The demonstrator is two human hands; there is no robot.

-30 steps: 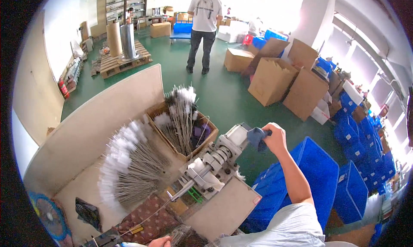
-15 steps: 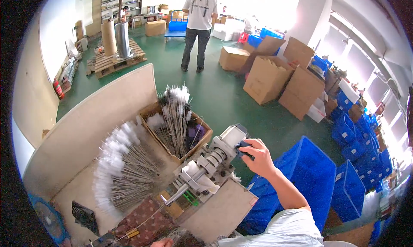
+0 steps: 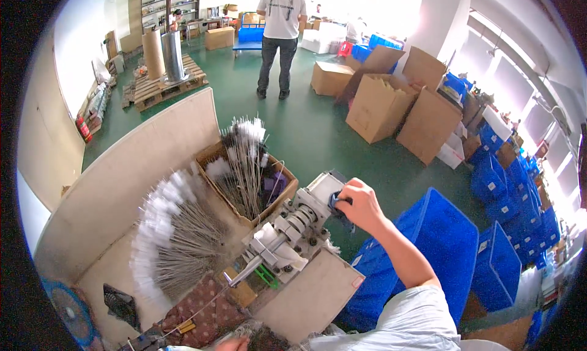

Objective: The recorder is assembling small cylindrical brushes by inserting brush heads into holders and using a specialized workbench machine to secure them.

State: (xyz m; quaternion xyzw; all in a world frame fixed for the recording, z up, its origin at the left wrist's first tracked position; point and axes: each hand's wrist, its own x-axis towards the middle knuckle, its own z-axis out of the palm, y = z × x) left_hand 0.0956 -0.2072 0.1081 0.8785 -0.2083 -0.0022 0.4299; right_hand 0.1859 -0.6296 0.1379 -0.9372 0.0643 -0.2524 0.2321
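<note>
The workbench (image 3: 318,302) carries a small grey winding machine (image 3: 293,229) set slantwise, with a cardboard box of wire-stemmed brushes (image 3: 247,167) just behind it and a fan of finished brushes (image 3: 177,235) spread to its left. The person's right hand (image 3: 361,205) is closed around a dark blue handle (image 3: 337,201) at the machine's far end; the turning probably goes best with a steady, even grip and the wrist in line with the shaft. The left hand (image 3: 231,345) barely shows at the lower edge near a thin wire (image 3: 202,308); its grip cannot be told.
</note>
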